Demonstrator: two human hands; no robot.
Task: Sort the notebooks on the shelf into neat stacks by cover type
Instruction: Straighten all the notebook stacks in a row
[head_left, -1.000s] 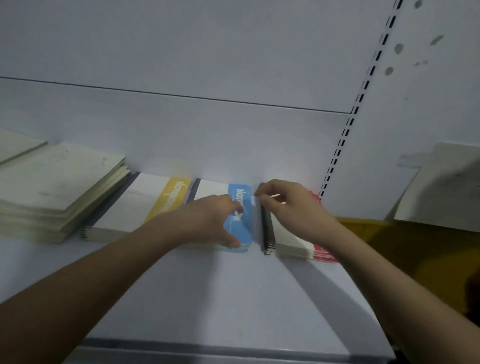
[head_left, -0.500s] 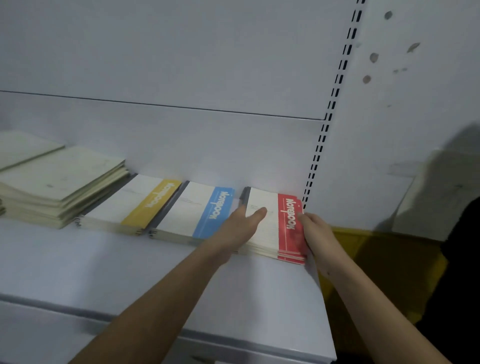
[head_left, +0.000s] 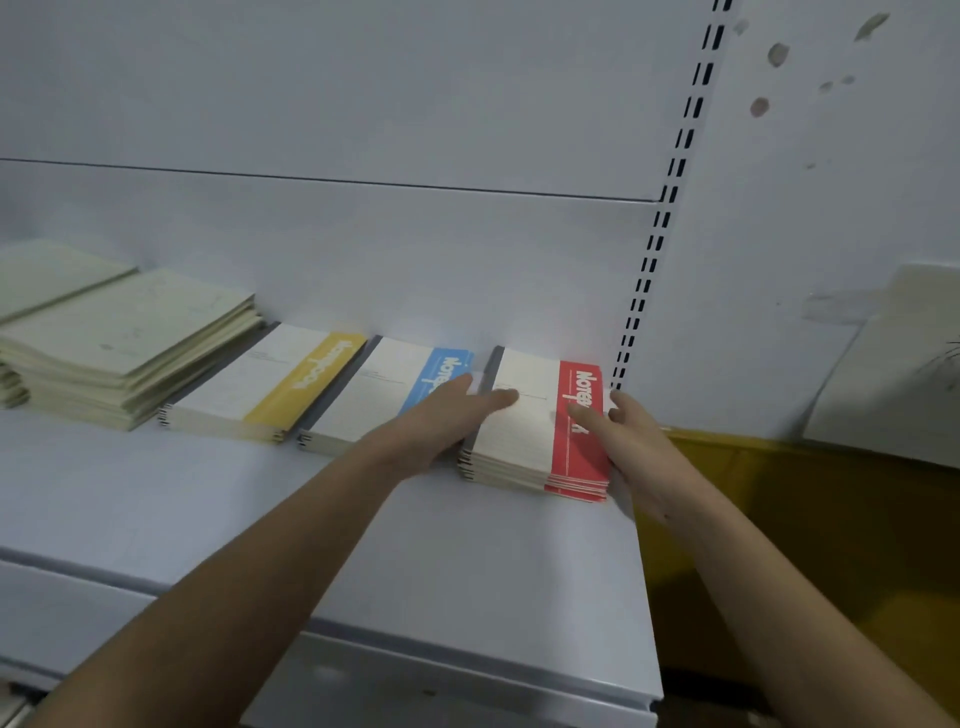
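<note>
At the right end of the white shelf (head_left: 467, 561), a stack of red-banded notebooks (head_left: 540, 441) lies flat between the person's two hands, its spines turned left and its red strip toward the shelf's right edge. On its left, the left hand (head_left: 441, 421) lies with straight fingers, palm set against the spine side of the stack, the thumb reaching over onto the white part of the top cover. Opposite it, the right hand (head_left: 623, 441) presses against the stack's right side, with one extended finger laid across the red band on top and the other fingers against the stack's far right corner; neither hand curls around the notebooks. Just left of the left hand sits a stack of blue-banded notebooks (head_left: 384, 395), whose right edge is partly hidden by that hand. Next to it on the left lies a stack of yellow-banded notebooks (head_left: 275, 384), and farther left a taller pile of plain cream notebooks (head_left: 130, 338), with more cream ones beyond it at the edge of view. Behind the red stack, a slotted upright (head_left: 660, 234) runs up the white back panel. Beyond the shelf's right edge stands a yellow surface (head_left: 810, 519), well below a pale sheet (head_left: 893, 374) that leans on the wall.
</note>
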